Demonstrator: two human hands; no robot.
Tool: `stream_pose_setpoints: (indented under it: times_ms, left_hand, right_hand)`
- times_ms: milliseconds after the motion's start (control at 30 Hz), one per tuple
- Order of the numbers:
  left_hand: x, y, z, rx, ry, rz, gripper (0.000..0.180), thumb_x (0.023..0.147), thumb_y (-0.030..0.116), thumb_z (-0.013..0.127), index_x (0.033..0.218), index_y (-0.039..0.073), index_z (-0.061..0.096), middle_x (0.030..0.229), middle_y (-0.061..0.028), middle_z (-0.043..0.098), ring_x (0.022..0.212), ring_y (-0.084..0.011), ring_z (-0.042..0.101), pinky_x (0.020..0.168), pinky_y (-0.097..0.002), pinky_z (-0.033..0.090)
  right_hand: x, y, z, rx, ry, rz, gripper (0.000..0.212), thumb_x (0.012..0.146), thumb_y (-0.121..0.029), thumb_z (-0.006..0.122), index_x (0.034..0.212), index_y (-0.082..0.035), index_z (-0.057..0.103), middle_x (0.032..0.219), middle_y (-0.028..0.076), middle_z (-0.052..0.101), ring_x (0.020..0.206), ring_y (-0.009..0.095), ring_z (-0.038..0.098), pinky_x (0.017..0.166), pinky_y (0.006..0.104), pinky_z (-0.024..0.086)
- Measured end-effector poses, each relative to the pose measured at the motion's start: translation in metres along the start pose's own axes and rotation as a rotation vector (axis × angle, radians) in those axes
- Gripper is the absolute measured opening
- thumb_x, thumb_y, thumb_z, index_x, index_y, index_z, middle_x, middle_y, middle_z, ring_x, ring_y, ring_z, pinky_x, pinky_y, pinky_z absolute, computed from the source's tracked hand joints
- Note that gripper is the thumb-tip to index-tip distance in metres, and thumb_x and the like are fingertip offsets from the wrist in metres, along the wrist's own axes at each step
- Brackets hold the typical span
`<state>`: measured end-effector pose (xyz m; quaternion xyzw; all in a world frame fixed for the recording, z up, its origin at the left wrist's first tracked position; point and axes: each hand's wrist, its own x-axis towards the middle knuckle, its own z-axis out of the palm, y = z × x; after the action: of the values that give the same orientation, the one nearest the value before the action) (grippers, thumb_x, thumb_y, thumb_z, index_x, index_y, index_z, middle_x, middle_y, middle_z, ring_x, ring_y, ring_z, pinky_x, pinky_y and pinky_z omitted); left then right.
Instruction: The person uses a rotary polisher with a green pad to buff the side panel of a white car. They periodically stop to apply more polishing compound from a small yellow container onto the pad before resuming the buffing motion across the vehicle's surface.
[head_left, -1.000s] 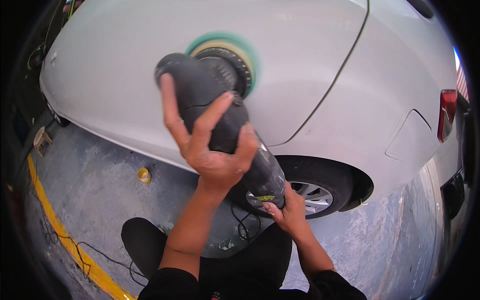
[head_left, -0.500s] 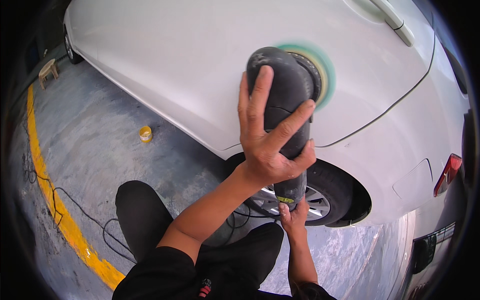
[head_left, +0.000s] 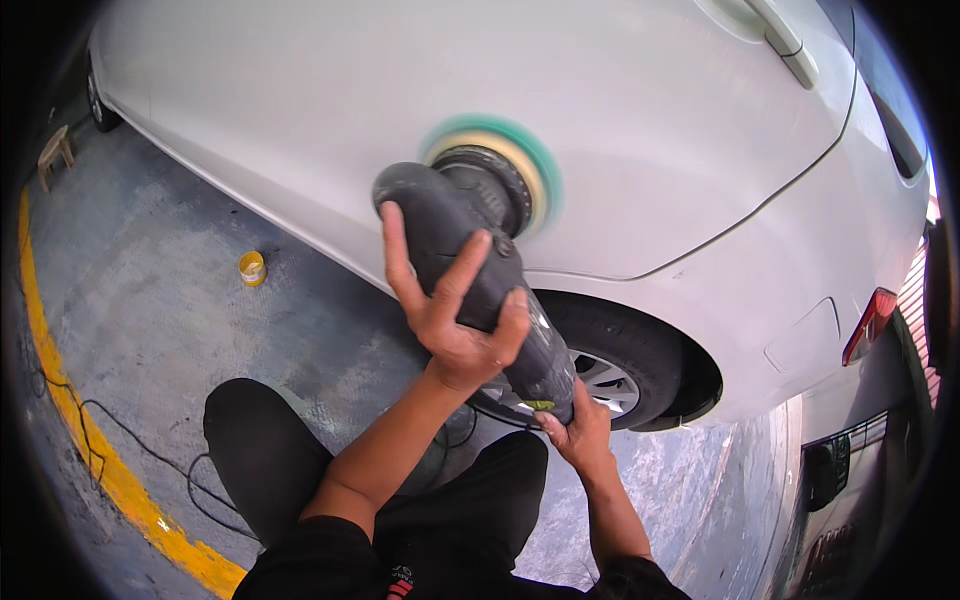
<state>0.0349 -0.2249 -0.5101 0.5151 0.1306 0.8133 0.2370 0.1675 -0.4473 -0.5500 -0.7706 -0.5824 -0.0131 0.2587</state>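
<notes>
A black car polisher [head_left: 455, 240] is in both my hands, its head up against the side of a white car [head_left: 300, 110]. My left hand [head_left: 455, 325] is wrapped over the polisher's body, fingers spread along it. Lower down, my right hand [head_left: 580, 430] grips the rear end of its handle. The round polishing pad [head_left: 540, 165], teal at the rim and pale yellow behind it, is blurred and lies against the door panel. Part of the pad is hidden behind the tool's head.
A wheel [head_left: 610, 350] sits just below and behind the tool. A small yellow tub [head_left: 252, 268] stands on the grey floor [head_left: 170, 300]. A black cord [head_left: 150, 450] trails near a yellow line [head_left: 110, 470]. Far left is a small stool [head_left: 56, 155].
The polisher has moved left and tilted, its pad sliding left and slightly down across the door. Both hands have gone with it. The whole view has shifted slightly.
</notes>
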Motion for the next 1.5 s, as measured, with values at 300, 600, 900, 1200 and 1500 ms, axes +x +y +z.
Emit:
stream_pose_setpoints:
  times_ms: [300, 600, 900, 1200, 1500]
  left_hand:
    - [0.024, 0.052, 0.064, -0.287, -0.091, 0.048, 0.087, 0.069, 0.015, 0.087, 0.151, 0.017, 0.055, 0.166, -0.0382, 0.014, 0.152, -0.0592, 0.023, 0.12, -0.0629, 0.032]
    - [-0.019, -0.02, -0.008, -0.156, 0.246, -0.295, 0.087, 0.08, 0.021, 0.079, 0.155, 0.0, 0.04, 0.165, -0.0306, 0.017, 0.143, -0.0438, 0.043, 0.112, -0.0516, 0.048]
    - [0.001, 0.021, 0.018, -0.157, 0.129, -0.188, 0.078, 0.073, 0.018, 0.084, 0.145, 0.007, 0.059, 0.163, -0.0403, 0.016, 0.147, -0.056, 0.035, 0.116, -0.0587, 0.039]
    - [-0.008, 0.002, -0.001, -0.097, 0.163, -0.239, 0.081, 0.077, 0.018, 0.078, 0.151, 0.001, 0.05, 0.163, -0.0359, 0.016, 0.145, -0.0528, 0.039, 0.112, -0.0557, 0.047]
    - [-0.002, 0.018, 0.01, -0.136, 0.085, -0.225, 0.079, 0.07, 0.02, 0.084, 0.145, 0.01, 0.062, 0.163, -0.0392, 0.018, 0.146, -0.0571, 0.036, 0.113, -0.0575, 0.044]
  right_hand:
    - [-0.059, 0.038, 0.003, 0.44, 0.19, 0.224, 0.068, 0.092, -0.055, 0.073, 0.12, 0.006, 0.062, 0.09, 0.013, 0.074, 0.081, 0.021, 0.07, 0.076, 0.0369, 0.055]
    - [0.018, -0.013, -0.02, -0.264, -0.156, 0.003, 0.064, 0.092, -0.047, 0.075, 0.127, 0.003, 0.06, 0.091, 0.023, 0.073, 0.079, 0.037, 0.075, 0.075, 0.0388, 0.056]
    - [-0.028, -0.003, -0.032, 0.062, -0.03, 0.126, 0.074, 0.088, -0.051, 0.08, 0.134, 0.002, 0.057, 0.088, 0.023, 0.073, 0.078, 0.041, 0.075, 0.068, 0.0428, 0.058]
    - [-0.01, -0.011, -0.03, -0.107, -0.067, 0.04, 0.072, 0.09, -0.053, 0.078, 0.132, 0.003, 0.058, 0.084, 0.02, 0.073, 0.072, 0.039, 0.074, 0.066, 0.0408, 0.057]
    - [-0.039, -0.011, -0.013, 0.078, 0.029, 0.134, 0.069, 0.09, -0.054, 0.077, 0.129, 0.0, 0.059, 0.091, 0.019, 0.074, 0.078, 0.037, 0.075, 0.07, 0.0412, 0.058]
